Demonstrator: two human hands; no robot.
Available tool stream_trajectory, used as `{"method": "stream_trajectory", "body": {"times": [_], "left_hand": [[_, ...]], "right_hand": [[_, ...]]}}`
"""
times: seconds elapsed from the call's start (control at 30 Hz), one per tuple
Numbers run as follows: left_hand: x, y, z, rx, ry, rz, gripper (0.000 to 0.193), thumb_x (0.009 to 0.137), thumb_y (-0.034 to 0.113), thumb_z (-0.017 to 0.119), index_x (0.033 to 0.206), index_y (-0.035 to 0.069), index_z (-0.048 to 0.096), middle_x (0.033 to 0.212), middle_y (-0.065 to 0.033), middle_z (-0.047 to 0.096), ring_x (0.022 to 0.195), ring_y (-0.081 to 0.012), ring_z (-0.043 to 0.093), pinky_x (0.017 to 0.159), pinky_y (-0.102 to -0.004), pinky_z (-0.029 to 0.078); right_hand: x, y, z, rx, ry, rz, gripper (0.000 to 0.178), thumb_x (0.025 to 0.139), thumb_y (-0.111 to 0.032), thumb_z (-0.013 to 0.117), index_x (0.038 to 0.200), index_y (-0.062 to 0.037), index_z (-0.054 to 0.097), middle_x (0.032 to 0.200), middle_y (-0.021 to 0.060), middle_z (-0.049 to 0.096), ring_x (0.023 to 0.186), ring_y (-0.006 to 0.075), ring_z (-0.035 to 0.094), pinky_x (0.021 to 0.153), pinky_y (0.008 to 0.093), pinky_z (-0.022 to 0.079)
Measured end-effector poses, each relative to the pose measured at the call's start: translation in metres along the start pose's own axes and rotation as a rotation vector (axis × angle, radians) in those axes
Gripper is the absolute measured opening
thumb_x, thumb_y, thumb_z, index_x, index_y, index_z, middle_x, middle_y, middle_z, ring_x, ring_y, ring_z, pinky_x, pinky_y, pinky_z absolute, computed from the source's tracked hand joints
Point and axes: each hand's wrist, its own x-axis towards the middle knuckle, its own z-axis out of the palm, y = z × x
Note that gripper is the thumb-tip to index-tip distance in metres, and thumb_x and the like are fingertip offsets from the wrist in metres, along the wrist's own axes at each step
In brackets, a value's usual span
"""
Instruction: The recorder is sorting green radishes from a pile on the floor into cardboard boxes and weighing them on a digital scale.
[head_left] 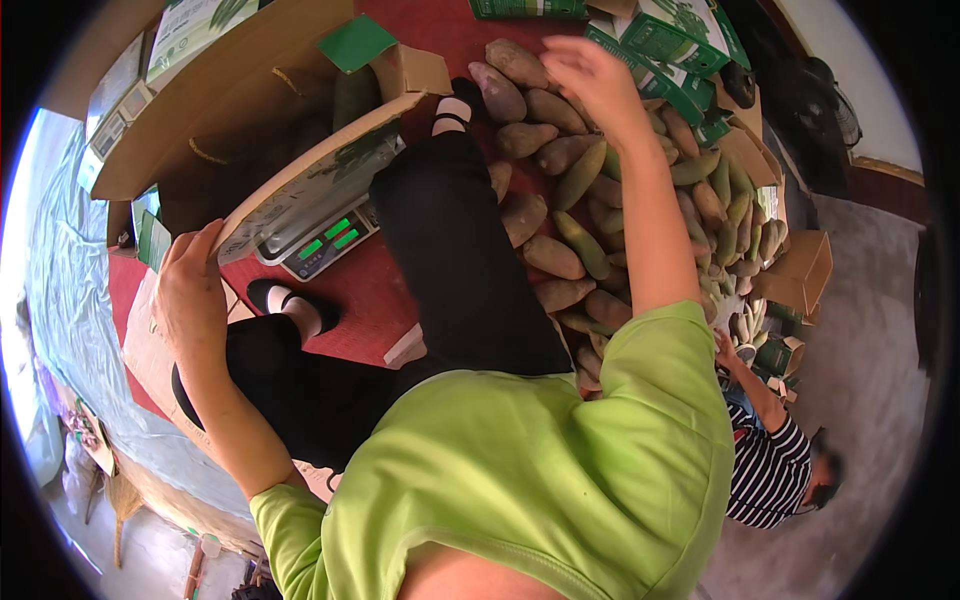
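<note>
Currently holding the near wall of an open cardboard carton (235, 80) at its left end with the left hand (193, 295), likely for steadiness beside the digital scale (330, 243); also extending the right hand (594, 78), loosely curled, over tubers (552, 258) piled beyond the right leg (460, 250), too blurred to tell if gripping any. Hemmed by carton rim and leg, with red flooring (375, 322) showing past the scale.

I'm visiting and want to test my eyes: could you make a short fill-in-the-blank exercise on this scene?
The bare left hand touches a large open brown box made of ____.
The grey electronic scale has displays that glow ____.
The elongated brown and green tubers, with the bare right hand over them, lie to the box's ____.
The co-worker's shirt has dark and white ____.

Missing words: cardboard; green; right; stripes.
</note>
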Motion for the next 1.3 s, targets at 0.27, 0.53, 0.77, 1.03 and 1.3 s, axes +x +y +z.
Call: {"method": "stream_trajectory", "body": {"times": [0.27, 0.53, 0.77, 1.03, 1.3], "left_hand": [[0.005, 0.007, -0.001, 0.012, 0.011, 0.011, 0.023, 0.088, 0.007, 0.055, 0.106, 0.013, 0.067, 0.099, -0.0069, 0.065, 0.088, -0.0299, 0.063, 0.073, -0.0357, 0.049], [0.004, 0.003, 0.002, 0.035, 0.034, 0.013, 0.023, 0.089, 0.008, 0.054, 0.107, 0.012, 0.067, 0.099, -0.0067, 0.065, 0.089, -0.0284, 0.064, 0.074, -0.0353, 0.049], [0.003, 0.009, -0.001, 0.034, 0.031, -0.03, 0.026, 0.084, 0.007, 0.056, 0.106, 0.016, 0.067, 0.098, -0.0032, 0.065, 0.089, -0.0266, 0.063, 0.074, -0.0346, 0.049], [0.003, 0.01, -0.003, 0.072, 0.035, -0.056, 0.025, 0.085, 0.008, 0.055, 0.105, 0.017, 0.067, 0.096, -0.0007, 0.064, 0.088, -0.0251, 0.062, 0.07, -0.0366, 0.049], [0.001, 0.009, -0.007, 0.065, 0.006, -0.037, 0.025, 0.085, 0.008, 0.056, 0.105, 0.017, 0.067, 0.094, -0.0021, 0.063, 0.089, -0.0265, 0.061, 0.071, -0.0386, 0.049]], "right_hand": [[-0.136, 0.245, -0.061, -0.61, 0.082, 0.476, 0.033, 0.073, -0.02, 0.071, 0.101, -0.0038, 0.065, 0.099, 0.0171, 0.067, 0.097, 0.0343, 0.063, 0.083, 0.0413, 0.05], [-0.237, 0.266, -0.032, -1.083, -0.106, 1.064, 0.054, 0.076, -0.019, 0.068, 0.126, -0.0131, 0.048, 0.129, 0.0147, 0.05, 0.12, 0.033, 0.048, 0.094, 0.0432, 0.047], [-0.252, 0.285, -0.031, -0.996, 0.037, 1.162, 0.078, 0.065, -0.027, 0.081, 0.132, -0.0141, 0.043, 0.132, 0.0157, 0.045, 0.122, 0.0367, 0.043, 0.098, 0.0421, 0.045], [-0.26, 0.299, -0.032, -0.817, 0.171, 1.059, 0.078, 0.058, -0.024, 0.081, 0.125, -0.0042, 0.048, 0.117, 0.0207, 0.059, 0.108, 0.0358, 0.057, 0.091, 0.0417, 0.047], [-0.228, 0.24, -0.03, -0.845, 0.408, 0.719, 0.062, 0.059, -0.031, 0.076, 0.112, -0.0041, 0.06, 0.106, 0.0187, 0.064, 0.1, 0.0361, 0.06, 0.085, 0.0441, 0.049]]}}
